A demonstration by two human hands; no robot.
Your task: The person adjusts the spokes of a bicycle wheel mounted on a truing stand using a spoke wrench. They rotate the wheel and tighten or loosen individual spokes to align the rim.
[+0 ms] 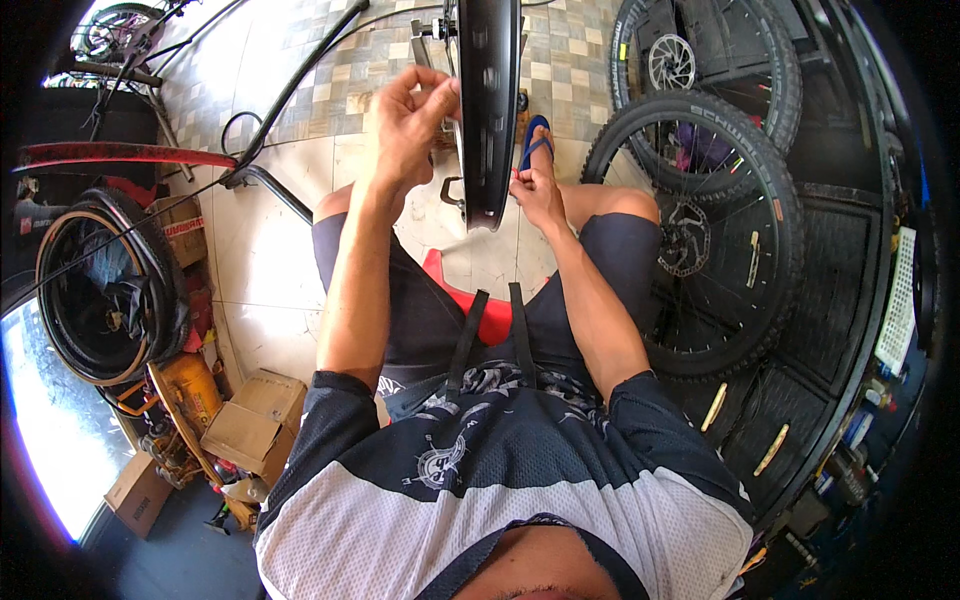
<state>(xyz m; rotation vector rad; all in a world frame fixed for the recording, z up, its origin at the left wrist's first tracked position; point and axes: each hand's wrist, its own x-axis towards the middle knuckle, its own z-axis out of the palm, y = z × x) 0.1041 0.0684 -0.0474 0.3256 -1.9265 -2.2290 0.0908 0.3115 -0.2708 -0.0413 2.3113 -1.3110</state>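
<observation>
A black bicycle wheel rim, without a tyre, stands upright before me, edge-on, with a row of holes along its bed. Parts of a metal truing stand show beside it. My left hand is at the rim's left side, fingers curled and thumb and forefinger pinched against its edge; what lies between them is hidden. On the right side, lower down, my right hand is closed, fingertips by the rim. A small red piece shows at those fingertips, too small to name.
Two tyred wheels with disc rotors, one nearer and one behind, lean against black cabinets on the right. Tyres and cardboard boxes stand at left. A black stand tube crosses the upper left. A red stool is beneath me.
</observation>
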